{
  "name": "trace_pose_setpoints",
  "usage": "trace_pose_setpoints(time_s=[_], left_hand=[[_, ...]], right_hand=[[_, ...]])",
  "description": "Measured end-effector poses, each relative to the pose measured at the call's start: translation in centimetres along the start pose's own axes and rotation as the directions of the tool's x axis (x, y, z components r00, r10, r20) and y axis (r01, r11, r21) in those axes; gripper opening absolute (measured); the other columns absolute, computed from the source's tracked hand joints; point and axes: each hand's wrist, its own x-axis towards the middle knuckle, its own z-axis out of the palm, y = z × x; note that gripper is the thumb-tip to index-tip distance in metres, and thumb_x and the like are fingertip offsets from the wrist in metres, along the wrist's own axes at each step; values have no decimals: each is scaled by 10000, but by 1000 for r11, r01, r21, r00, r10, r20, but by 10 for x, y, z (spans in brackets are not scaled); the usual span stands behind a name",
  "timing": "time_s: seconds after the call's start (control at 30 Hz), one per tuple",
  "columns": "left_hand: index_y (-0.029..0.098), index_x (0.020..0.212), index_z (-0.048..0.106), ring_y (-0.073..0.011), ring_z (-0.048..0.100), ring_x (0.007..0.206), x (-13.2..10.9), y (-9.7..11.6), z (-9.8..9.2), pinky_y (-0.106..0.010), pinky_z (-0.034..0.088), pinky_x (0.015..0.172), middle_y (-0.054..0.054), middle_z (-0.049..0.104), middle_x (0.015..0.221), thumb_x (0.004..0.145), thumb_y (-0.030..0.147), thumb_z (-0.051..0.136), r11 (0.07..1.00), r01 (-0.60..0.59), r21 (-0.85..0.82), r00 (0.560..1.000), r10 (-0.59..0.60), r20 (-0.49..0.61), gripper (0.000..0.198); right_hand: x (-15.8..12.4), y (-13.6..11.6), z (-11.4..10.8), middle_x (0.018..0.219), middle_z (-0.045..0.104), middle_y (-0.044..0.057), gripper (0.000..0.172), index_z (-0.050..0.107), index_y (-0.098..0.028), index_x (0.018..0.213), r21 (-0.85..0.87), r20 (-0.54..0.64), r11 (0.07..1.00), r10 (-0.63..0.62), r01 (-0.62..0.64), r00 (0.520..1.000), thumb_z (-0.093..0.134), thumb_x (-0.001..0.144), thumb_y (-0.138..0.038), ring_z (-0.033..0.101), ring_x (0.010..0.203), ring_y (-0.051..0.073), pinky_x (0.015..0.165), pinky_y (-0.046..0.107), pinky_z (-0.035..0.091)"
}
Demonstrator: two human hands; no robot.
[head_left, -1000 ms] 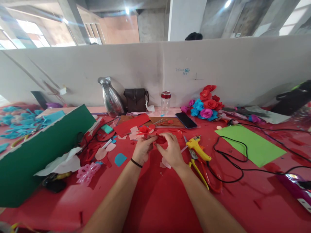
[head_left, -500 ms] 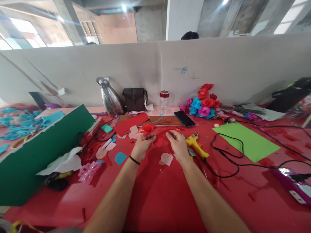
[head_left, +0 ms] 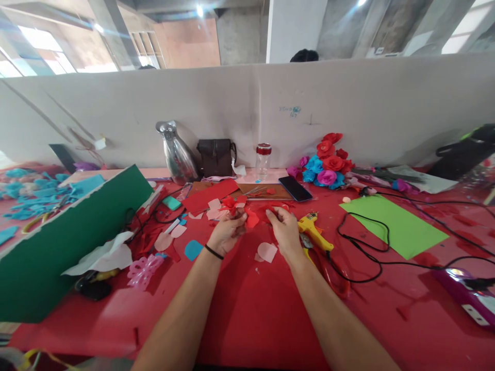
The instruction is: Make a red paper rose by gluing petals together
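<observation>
Between the fingers of my left hand is a red paper flower, its petals spreading above the fingertips. My right hand pinches a red paper strip that stretches toward the flower. A red petal-shaped piece shows between the two hands; whether it is joined to the flower I cannot tell. Below the hands lies a pink paper petal. Just right of my right hand rests a yellow glue gun, and a blue paper petal is left of my left wrist.
A green board stands on the left. Along the back are a steel jug, a dark bag, a glass jar, a phone and paper flowers. A black cable crosses the light green sheet.
The flower in my left hand has tilted, and the red petal-shaped piece between the hands shows more clearly. Both hands stay almost in place; the whole view has shifted slightly.
</observation>
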Motion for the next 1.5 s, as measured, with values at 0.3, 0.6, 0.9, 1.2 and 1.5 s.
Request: trace_pose_setpoints(time_s=[0.3,0.6,0.9,1.2,1.5], left_hand=[[138,615,548,4,218,335,1,3,-1,-176,124,363,104,347,412,523,250,811,998,-43,54,998,46,-52,301],[120,619,612,-1,227,336,1,3,3,-205,102,372,81,402,415,513,272,804,986,-52,159,988,74,-137,267],[142,689,618,-80,512,498,-2,0,10,-191,313,443,-4,614,597,478,289,828,991,-108,83,987,117,-113,331],[138,681,604,-25,329,426,-10,6,15,-215,175,418,40,535,564,493,230,818,962,-148,228,989,149,15,299],[123,600,647,-42,316,438,-8,-3,17,-232,199,450,34,512,502,544,239,734,949,-132,285,990,142,-13,155]], right_hand=[[2,0,-3,673,628,12,292,646,-175,816,-49,-63,998,-30,26,998,564,753,-449,526,609,157,594,270,437],[-7,-11,-3,858,735,88,286,710,-202,895,-334,-79,916,-260,220,962,520,815,-401,643,751,226,749,348,479],[-17,-5,11,879,750,73,243,724,-218,857,-234,164,946,-190,225,968,536,791,-358,682,797,248,747,362,507],[-13,-4,6,848,750,67,279,724,-196,904,-229,96,954,-174,191,980,492,765,-267,683,769,240,727,353,513],[-14,-4,7,894,755,73,254,733,-202,896,-196,74,965,-161,173,984,541,760,-297,693,819,240,760,345,521]])
